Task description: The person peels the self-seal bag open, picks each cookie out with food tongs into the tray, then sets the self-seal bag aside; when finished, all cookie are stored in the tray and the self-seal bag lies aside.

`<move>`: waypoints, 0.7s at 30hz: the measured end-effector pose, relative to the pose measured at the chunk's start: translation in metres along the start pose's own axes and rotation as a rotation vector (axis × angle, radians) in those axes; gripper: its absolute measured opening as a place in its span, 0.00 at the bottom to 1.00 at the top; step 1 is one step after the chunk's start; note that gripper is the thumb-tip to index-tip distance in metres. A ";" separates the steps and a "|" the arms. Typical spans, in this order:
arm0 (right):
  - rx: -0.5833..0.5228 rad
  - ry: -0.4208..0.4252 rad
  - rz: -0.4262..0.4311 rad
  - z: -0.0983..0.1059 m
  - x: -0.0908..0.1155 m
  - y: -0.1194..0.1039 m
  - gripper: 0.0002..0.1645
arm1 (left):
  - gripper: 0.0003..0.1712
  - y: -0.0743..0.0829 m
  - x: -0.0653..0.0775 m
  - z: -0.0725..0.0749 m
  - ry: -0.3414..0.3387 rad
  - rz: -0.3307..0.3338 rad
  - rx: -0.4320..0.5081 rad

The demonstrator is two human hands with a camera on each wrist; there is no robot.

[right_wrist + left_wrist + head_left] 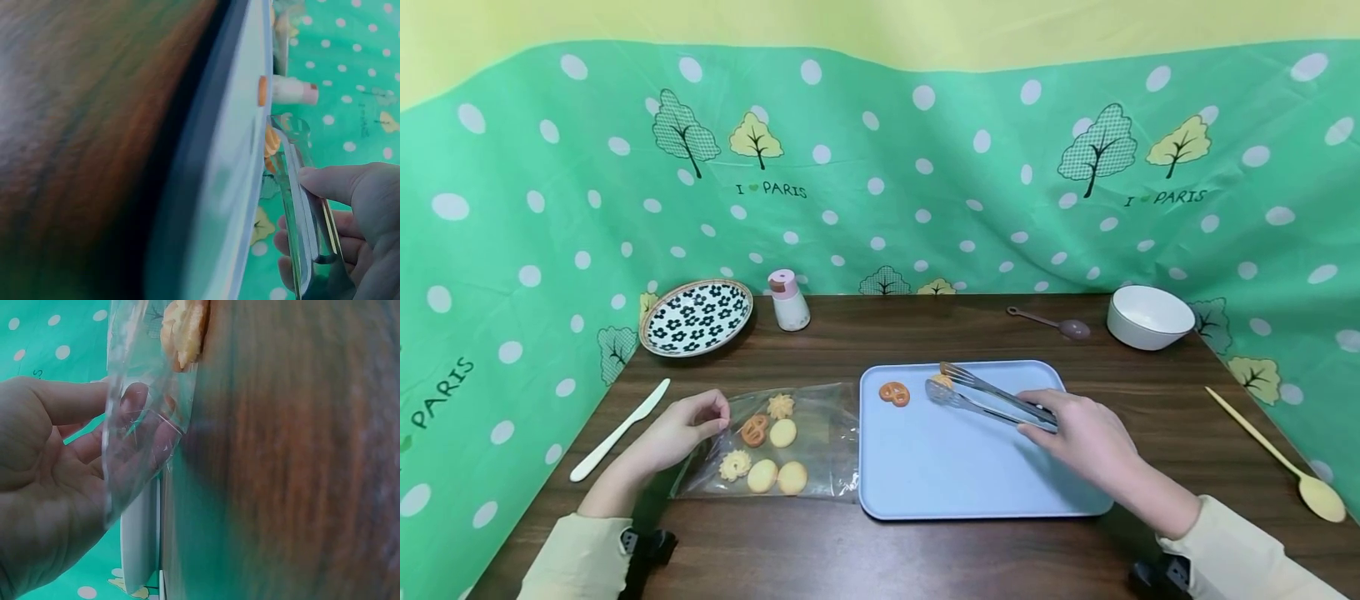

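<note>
Cookie in line with the tongs

It lies on the tray, beyond and left of the nearer right hand, whose grip holds the tongs; whether they clamp it is unclear. The left hand pinches the bag.

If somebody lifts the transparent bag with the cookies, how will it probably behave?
The transparent bag will likely flop, since its film looks thin and wrinkled. The cookies seem loose inside, so they may slide toward the lower end. Some have ridged edges, which might chip.
</note>
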State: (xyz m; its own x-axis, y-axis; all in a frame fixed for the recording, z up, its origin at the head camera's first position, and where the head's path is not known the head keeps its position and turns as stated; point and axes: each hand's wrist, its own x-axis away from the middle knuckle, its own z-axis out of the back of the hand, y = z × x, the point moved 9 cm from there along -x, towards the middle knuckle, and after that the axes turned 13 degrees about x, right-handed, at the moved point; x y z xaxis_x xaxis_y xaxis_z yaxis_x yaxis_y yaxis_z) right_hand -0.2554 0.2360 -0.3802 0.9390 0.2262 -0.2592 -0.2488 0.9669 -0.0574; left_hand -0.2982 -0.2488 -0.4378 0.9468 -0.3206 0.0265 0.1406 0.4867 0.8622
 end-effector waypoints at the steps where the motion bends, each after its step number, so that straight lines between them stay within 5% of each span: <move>1: -0.002 -0.012 -0.004 -0.003 0.000 0.002 0.24 | 0.04 0.000 0.000 0.000 0.000 0.002 -0.004; 13: -0.016 -0.032 0.008 -0.008 -0.003 0.003 0.27 | 0.04 0.000 0.000 -0.001 -0.002 0.016 0.001; 21: -0.052 0.052 0.113 0.004 -0.005 -0.029 0.23 | 0.05 -0.004 -0.001 0.000 0.001 0.038 -0.010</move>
State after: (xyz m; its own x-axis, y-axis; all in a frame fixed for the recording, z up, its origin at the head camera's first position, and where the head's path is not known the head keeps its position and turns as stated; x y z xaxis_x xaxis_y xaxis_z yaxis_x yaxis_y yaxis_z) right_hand -0.2525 0.2073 -0.3736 0.8910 0.3255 -0.3165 -0.3655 0.9278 -0.0748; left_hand -0.2998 -0.2497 -0.4411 0.9519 -0.3008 0.0582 0.1078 0.5069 0.8552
